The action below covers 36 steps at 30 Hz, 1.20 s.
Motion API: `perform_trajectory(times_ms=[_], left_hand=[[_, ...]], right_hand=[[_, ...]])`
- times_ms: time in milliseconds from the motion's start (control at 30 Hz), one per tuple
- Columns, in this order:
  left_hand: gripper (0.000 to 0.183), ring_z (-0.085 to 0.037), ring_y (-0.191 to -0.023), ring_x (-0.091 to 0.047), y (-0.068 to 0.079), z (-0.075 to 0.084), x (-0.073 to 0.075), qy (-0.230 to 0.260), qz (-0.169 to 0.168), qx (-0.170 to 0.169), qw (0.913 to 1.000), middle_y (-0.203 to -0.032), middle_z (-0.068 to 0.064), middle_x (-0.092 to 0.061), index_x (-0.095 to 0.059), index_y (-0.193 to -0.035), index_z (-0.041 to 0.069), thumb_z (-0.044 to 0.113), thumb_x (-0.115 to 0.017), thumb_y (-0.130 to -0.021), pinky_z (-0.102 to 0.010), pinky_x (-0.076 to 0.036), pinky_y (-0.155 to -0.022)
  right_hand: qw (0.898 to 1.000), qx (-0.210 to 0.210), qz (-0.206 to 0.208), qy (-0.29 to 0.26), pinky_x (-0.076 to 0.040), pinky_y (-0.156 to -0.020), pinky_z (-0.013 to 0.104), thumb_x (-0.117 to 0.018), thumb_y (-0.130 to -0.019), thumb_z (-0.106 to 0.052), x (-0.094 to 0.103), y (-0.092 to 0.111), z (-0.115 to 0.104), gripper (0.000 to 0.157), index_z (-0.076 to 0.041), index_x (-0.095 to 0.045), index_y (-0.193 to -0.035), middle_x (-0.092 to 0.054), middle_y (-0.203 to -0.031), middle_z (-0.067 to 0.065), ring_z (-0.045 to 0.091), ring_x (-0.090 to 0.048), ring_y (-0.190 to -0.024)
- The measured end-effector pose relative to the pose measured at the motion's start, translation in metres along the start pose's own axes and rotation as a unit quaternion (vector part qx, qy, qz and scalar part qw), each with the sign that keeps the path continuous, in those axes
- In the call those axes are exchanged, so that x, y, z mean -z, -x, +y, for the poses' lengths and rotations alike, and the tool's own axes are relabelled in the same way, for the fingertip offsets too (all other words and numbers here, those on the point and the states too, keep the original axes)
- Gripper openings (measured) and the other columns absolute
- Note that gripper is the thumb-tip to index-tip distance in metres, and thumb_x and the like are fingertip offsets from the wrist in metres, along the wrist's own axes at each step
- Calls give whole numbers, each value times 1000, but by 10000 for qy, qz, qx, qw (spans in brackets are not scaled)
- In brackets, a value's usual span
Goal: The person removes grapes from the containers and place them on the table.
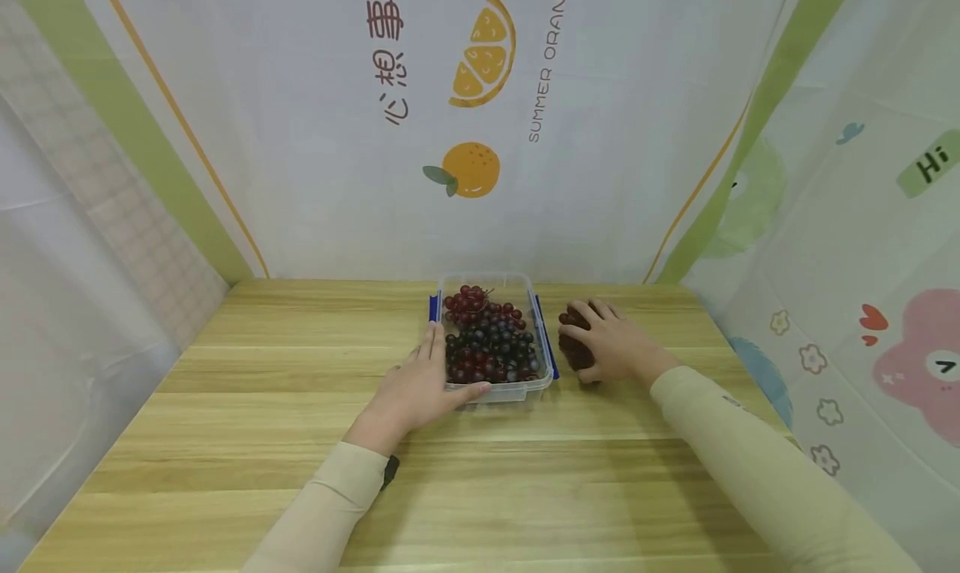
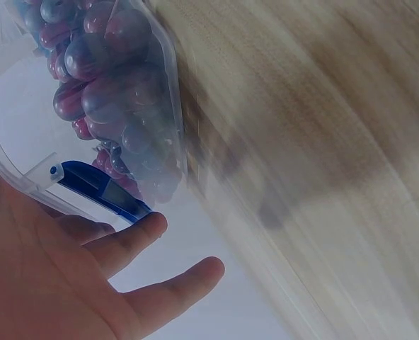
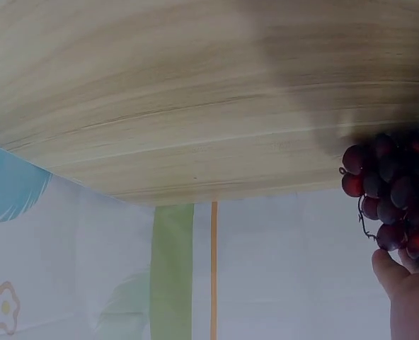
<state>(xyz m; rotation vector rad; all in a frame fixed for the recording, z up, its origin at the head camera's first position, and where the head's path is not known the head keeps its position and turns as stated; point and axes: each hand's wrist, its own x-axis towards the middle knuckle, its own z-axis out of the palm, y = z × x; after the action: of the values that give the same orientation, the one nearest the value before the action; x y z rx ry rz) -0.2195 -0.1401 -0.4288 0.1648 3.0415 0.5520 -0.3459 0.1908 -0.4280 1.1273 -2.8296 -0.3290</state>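
A clear plastic container [image 1: 498, 396] with blue side latches stands on the table, filled with red and dark grapes [image 1: 491, 340]. My left hand [image 1: 420, 387] rests against its near left corner, the fingers straight along the side and the thumb over the front rim. In the left wrist view, one fingertip reaches the blue latch [image 2: 103, 190], which hangs down. To the right of the container, my right hand [image 1: 611, 340] grips a separate bunch of dark red grapes [image 1: 576, 346] from above. The right wrist view shows this bunch [image 3: 397, 188] with a thin bare stem at its edge.
The wooden table [image 1: 262, 440] extends on both sides and in front of the container. A printed white curtain [image 1: 337, 215] hangs right behind the table's back edge, and another patterned curtain [image 1: 862, 248] hangs at the right. A second blue latch [image 1: 547, 340] sticks out beside the container.
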Motion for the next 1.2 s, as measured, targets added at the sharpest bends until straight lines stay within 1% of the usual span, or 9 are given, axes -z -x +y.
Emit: perform_trajectory(times_ms=[200, 333, 433, 533, 633, 867, 967, 1033, 1200], left_hand=[[130, -35, -149, -23, 0, 0, 0, -93, -23, -15, 10000, -166, -11, 3, 6, -157, 7, 96, -31, -71, -58, -42, -105], [128, -34, -150, -23, -1, 0, -1, -71, -15, -11, 10000, -167, -10, 3, 6, -157, 8, 95, -33, -73, -58, -42, -105], [127, -33, -150, -23, -1, 0, -1, -20, -16, -6, 10000, -167, -9, 4, 7, -157, 8, 94, -35, -73, -59, -40, -106], [128, -33, -150, -22, 0, 0, -2, -19, -23, -3, 10000, -167, -9, 5, 7, -157, 9, 94, -35, -73, -59, -40, -107], [127, -34, -150, -23, 0, 0, -1, -21, -4, 5, 10000, -167, -9, 4, 7, -157, 8, 94, -36, -74, -57, -42, -105], [125, -34, -149, -24, 1, 0, 0, -3, 57, 1, 10000, -167, -10, 3, 5, -158, 7, 92, -38, -75, -58, -42, -105], [125, -34, -149, -24, 1, 0, 0, -9, 52, -12, 10000, -167, -10, 3, 5, -158, 8, 91, -38, -75, -58, -41, -106], [125, -34, -150, -24, 1, -1, 0, -20, 58, -31, 10000, -167, -10, 3, 5, -158, 7, 91, -39, -76, -59, -41, -105], [125, -34, -149, -24, 2, -1, 2, -39, 25, -49, 10000, -166, -10, 3, 5, -157, 7, 91, -39, -76, -57, -43, -104]], right_hand=[[9999, 96, 6, 95, -28, -115, 61, -79, -74, -56, 0, 0, 2, 89, -29, -42, -150, -21, -161, 14, 47, -25, -144], [9999, 79, 93, 88, -26, -115, 62, -82, -76, -41, 0, 2, 4, 83, -25, -44, -148, -22, -161, 16, 48, -24, -144], [9999, 29, 77, 121, -24, -117, 61, -82, -76, -35, 0, 2, 6, 85, -25, -42, -150, -21, -162, 15, 47, -21, -146], [9998, 113, 57, 160, -23, -117, 61, -83, -76, -35, 0, 3, 8, 89, -25, -39, -152, -21, -162, 15, 46, -21, -147], [9995, 205, 3, 220, -23, -117, 60, -83, -76, -37, 1, 2, 10, 93, -26, -34, -154, -20, -162, 15, 44, -21, -148], [9998, 166, 50, -89, -27, -114, 62, -82, -78, -39, 11, 0, 11, 93, -22, -32, -155, -19, -162, 17, 43, -23, -147], [9998, 89, 30, -179, -28, -114, 61, -78, -82, -43, 16, -2, 11, 89, -23, -32, -155, -17, -163, 16, 41, -24, -147], [9997, 93, 87, -231, -29, -114, 61, -75, -85, -44, 19, -5, 10, 83, -22, -34, -154, -17, -163, 15, 40, -25, -147], [9995, 152, 277, -60, -30, -114, 60, -67, -91, -43, 33, -13, 3, 69, -20, -41, -150, -22, -161, 15, 38, -30, -145]])
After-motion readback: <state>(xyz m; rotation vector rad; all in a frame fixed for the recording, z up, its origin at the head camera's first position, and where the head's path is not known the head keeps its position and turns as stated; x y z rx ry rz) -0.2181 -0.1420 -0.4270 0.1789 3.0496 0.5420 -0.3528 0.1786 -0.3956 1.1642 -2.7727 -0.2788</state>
